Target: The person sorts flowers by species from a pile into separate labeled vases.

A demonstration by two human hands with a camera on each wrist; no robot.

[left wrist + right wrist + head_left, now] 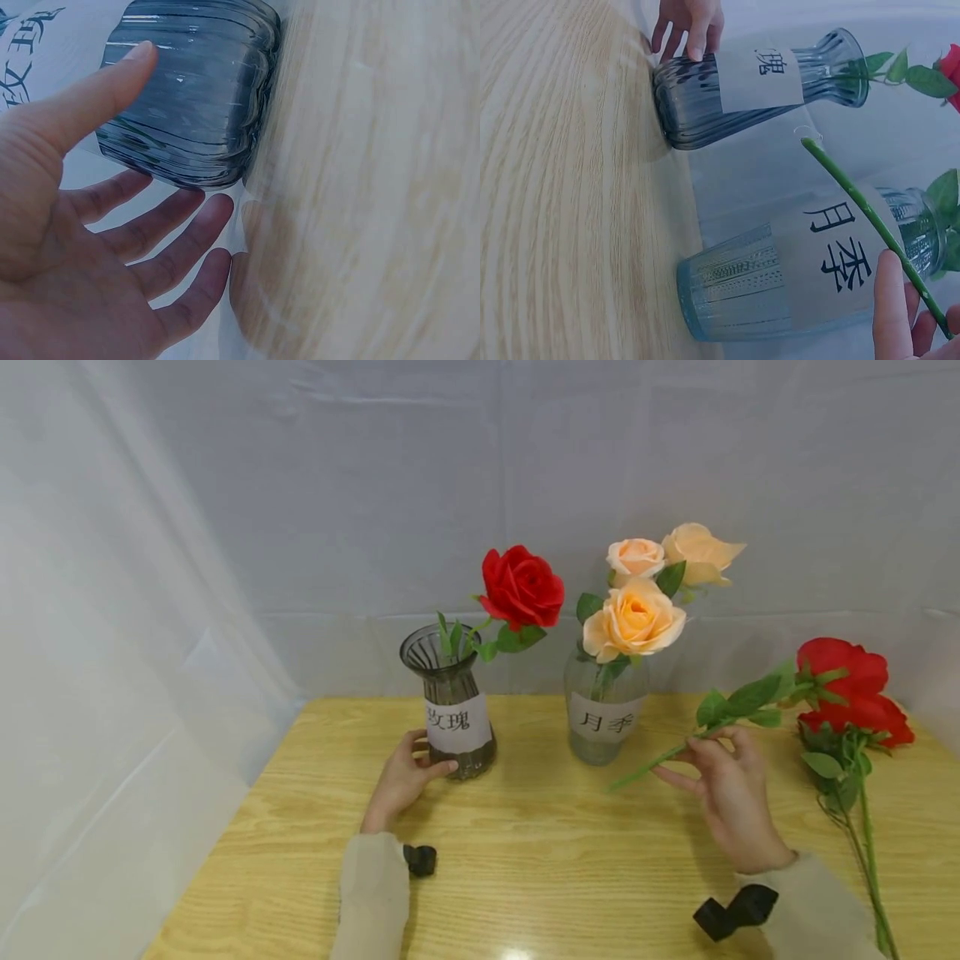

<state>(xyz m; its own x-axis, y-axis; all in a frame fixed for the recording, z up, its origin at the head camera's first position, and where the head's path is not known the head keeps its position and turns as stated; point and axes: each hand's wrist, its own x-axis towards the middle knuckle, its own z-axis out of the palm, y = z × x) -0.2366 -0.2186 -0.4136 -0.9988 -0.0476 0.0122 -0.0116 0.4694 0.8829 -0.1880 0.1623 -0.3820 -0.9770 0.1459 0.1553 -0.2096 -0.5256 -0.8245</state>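
My left hand rests at the lower left side of a dark ribbed glass vase, thumb on the front of the glass. The other fingers are loosely extended and spread beside it in the left wrist view. One red rose stands in this vase, leaning right. Between thumb and fingers, my right hand pinches the green stem of another red rose, its bare cut end pointing left and its bloom to the right. Behind the stem end stands a clear glass vase with several peach roses.
Both vases carry white paper labels with black characters. At the right of the wooden table, more red flowers lie with long stems towards the front edge. A pale cloth hangs behind and at the left.
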